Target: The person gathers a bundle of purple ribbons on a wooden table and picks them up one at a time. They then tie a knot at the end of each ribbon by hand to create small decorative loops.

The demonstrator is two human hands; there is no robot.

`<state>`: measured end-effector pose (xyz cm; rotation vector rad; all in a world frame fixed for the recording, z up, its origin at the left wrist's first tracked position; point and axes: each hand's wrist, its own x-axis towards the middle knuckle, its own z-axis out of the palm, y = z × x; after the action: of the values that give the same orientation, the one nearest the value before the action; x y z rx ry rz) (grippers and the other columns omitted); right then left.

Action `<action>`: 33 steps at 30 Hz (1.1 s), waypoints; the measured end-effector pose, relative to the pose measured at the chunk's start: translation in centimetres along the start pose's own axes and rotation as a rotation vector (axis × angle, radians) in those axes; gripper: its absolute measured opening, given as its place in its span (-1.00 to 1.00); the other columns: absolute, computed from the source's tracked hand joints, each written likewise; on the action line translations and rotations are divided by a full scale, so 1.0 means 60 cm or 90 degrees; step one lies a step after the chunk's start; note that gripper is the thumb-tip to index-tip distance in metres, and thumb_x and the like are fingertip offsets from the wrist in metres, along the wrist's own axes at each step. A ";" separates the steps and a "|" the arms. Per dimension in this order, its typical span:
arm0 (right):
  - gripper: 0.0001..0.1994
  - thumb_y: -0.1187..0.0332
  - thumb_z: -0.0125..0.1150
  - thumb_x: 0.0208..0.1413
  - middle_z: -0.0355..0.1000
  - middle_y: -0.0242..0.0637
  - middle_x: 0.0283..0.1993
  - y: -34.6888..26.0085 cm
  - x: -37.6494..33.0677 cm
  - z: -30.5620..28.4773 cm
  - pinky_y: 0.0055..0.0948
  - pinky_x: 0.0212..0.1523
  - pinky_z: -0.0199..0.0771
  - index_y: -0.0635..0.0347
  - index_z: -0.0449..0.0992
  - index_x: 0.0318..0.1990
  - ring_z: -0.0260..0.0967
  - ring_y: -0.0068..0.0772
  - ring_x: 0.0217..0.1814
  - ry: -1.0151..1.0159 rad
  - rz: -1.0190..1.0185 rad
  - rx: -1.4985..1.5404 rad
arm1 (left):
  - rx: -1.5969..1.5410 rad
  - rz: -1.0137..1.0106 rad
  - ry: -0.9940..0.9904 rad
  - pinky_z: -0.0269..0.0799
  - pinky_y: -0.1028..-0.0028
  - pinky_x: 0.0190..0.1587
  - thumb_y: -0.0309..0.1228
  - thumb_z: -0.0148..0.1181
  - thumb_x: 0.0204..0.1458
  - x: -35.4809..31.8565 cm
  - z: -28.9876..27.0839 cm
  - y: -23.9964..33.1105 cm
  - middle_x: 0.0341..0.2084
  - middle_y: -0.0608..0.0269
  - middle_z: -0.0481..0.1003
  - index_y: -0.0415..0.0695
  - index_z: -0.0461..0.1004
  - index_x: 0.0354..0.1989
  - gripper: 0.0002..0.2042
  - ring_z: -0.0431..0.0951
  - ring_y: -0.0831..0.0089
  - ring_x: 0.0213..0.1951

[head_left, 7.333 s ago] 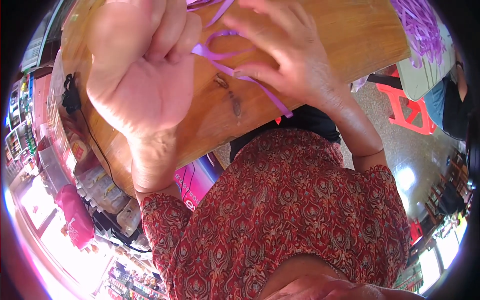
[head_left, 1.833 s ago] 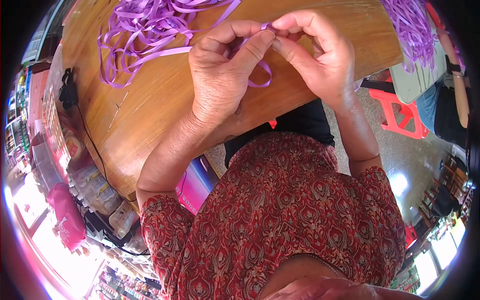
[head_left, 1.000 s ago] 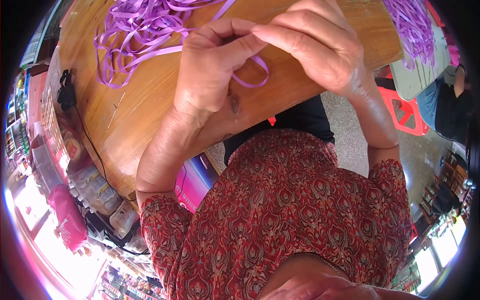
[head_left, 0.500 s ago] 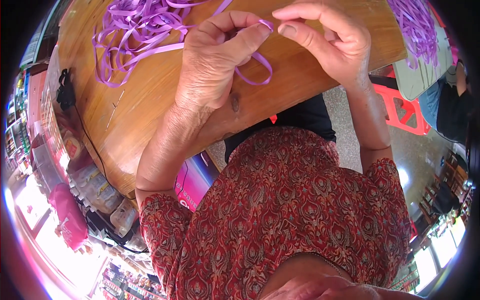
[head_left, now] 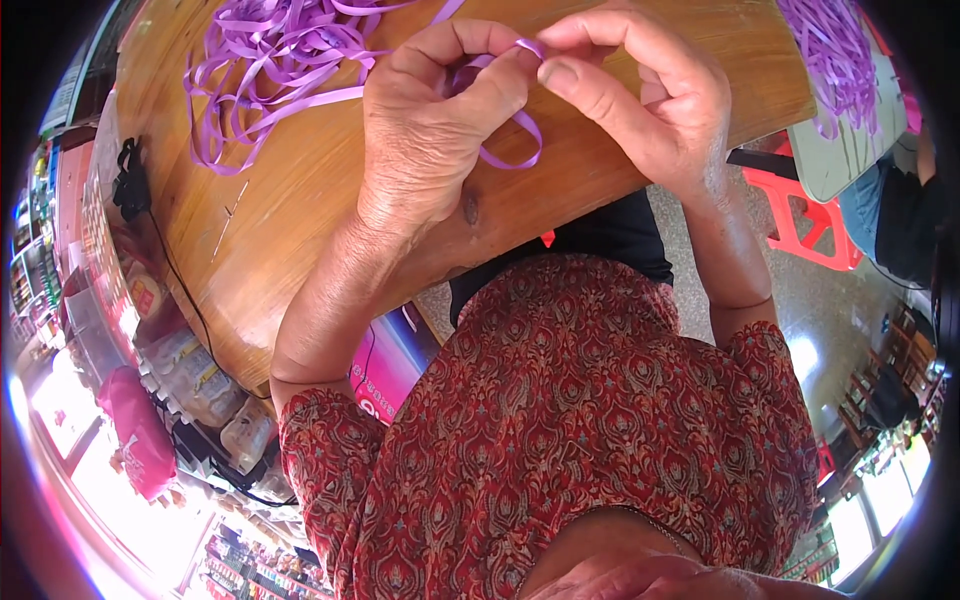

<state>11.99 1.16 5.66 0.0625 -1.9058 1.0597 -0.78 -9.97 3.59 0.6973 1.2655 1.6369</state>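
My left hand (head_left: 430,120) is closed on a narrow purple ribbon (head_left: 517,160), pinching it between thumb and index finger. A small fold of the ribbon stands up at those fingertips, and a loop hangs beneath the hand. My right hand (head_left: 650,110) meets the fold from the right. Its thumb and index fingertips close around the fold's edge, while the other fingers stay curled behind. To the left, a loose heap of the same purple ribbon (head_left: 285,50) lies on the wooden table (head_left: 300,215), with one strand running toward my left hand.
A thin metal tool (head_left: 230,220) and a black cable with a plug (head_left: 130,180) lie at the table's left. More purple ribbon (head_left: 830,65) hangs over a pale surface at far right. Below it stands a red stool (head_left: 800,220), near another person's leg (head_left: 862,205).
My right hand has moved slightly left and down, bringing its thumb and index fingertips to the ribbon fold. The left hand has shifted only a little.
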 end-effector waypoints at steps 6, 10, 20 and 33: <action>-0.90 0.56 0.25 -0.07 0.43 -0.23 -0.41 0.063 -0.015 0.009 -0.57 -0.35 0.34 0.29 0.49 -0.36 0.40 -0.41 -0.37 0.024 -0.037 -0.031 | 0.084 0.015 -0.005 0.34 0.68 -0.30 -0.50 0.19 0.01 -0.001 0.005 0.002 -0.40 0.36 0.48 -0.26 0.46 -0.26 -0.85 0.42 0.67 -0.39; -0.94 0.54 0.22 -0.02 0.43 -0.29 -0.41 0.089 -0.033 0.012 -0.60 -0.32 0.34 0.28 0.49 -0.37 0.38 -0.52 -0.35 0.036 -0.155 0.212 | 0.086 0.028 0.019 0.33 0.71 -0.36 -0.52 0.21 0.00 -0.002 0.008 0.001 -0.45 0.39 0.46 -0.25 0.47 -0.29 -0.88 0.39 0.72 -0.42; -0.91 0.47 0.12 0.06 0.36 -0.34 -0.46 0.014 -0.030 0.002 -0.57 -0.37 0.29 0.31 0.45 -0.33 0.29 -0.49 -0.41 0.087 0.663 0.617 | -0.237 0.004 -0.127 0.22 0.64 -0.36 -0.54 0.15 0.03 0.000 -0.006 -0.012 -0.43 0.40 0.47 -0.19 0.48 -0.21 -0.85 0.28 0.68 -0.48; -0.90 0.60 0.14 0.03 0.40 -0.30 -0.29 -0.037 -0.004 0.016 -0.58 -0.27 0.34 0.35 0.45 -0.26 0.37 -0.52 -0.29 0.142 0.392 0.201 | -0.325 -0.006 -0.115 0.06 0.63 -0.54 -0.53 0.17 0.03 0.002 -0.002 -0.019 -0.50 0.38 0.47 -0.22 0.50 -0.23 -0.86 0.16 0.68 -0.60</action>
<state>12.43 -1.01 6.72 -0.4719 -1.5681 1.6942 -0.57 -9.88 2.47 0.5031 0.6768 1.7484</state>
